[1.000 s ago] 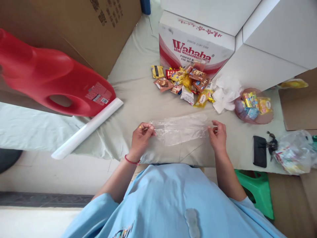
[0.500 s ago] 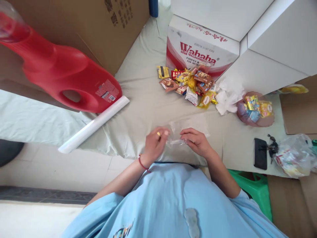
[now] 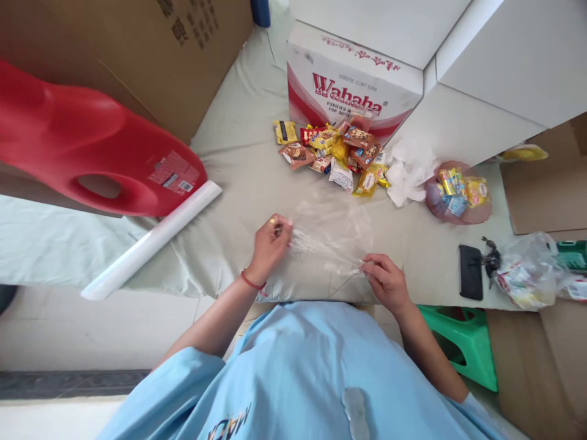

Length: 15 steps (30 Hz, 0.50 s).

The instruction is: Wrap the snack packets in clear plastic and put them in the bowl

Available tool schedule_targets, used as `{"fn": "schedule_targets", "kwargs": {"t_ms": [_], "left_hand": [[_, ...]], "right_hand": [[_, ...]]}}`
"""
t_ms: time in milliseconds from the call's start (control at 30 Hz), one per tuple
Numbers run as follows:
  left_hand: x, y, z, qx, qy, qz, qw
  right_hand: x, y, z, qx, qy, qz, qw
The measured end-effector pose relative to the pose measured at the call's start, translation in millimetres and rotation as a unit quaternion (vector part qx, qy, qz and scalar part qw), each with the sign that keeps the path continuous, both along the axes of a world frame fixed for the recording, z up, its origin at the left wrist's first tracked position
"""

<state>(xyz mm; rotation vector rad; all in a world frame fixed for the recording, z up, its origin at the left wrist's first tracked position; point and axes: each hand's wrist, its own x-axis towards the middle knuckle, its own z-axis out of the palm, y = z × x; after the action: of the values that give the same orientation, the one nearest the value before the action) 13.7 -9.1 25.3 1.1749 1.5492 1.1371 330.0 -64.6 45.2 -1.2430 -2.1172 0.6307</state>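
My left hand (image 3: 269, 247) and my right hand (image 3: 386, 280) each pinch an edge of a clear plastic bag (image 3: 332, 235), stretched between them just above the cloth-covered table (image 3: 238, 183). The left hand wears a ring and a red wrist cord. Both hands are closed on the bag's film. Beyond the bag lies a pile of small wrapped snacks (image 3: 332, 156) in front of a Wahaha carton (image 3: 348, 98).
A red jug (image 3: 92, 159) and a white roll (image 3: 151, 241) lie at the left. White crumpled bags (image 3: 408, 171), a filled pink snack bag (image 3: 458, 192), a black phone (image 3: 470, 280), keys and another filled bag (image 3: 527, 275) lie at the right. A green stool (image 3: 463, 342) stands below.
The hands came together with the bag gathered, then moved apart again; the bag is now pulled out diagonally, the right hand lower and nearer my body.
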Motion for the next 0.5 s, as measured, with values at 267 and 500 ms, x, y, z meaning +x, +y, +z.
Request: {"fn": "schedule_targets", "kwargs": {"t_ms": [267,500], "left_hand": [[-25.7,-52.9,-4.2,-0.045,0.186,0.083,0.978],[-18.0,-42.6,37.9,0.155,0.435,0.061,0.885]], "right_hand": [[30.0,-5.1,-4.2,-0.129,-0.039,-0.009,0.991],[-6.1,53.7,4.8,0.052,-0.016,-0.090,0.994]]}}
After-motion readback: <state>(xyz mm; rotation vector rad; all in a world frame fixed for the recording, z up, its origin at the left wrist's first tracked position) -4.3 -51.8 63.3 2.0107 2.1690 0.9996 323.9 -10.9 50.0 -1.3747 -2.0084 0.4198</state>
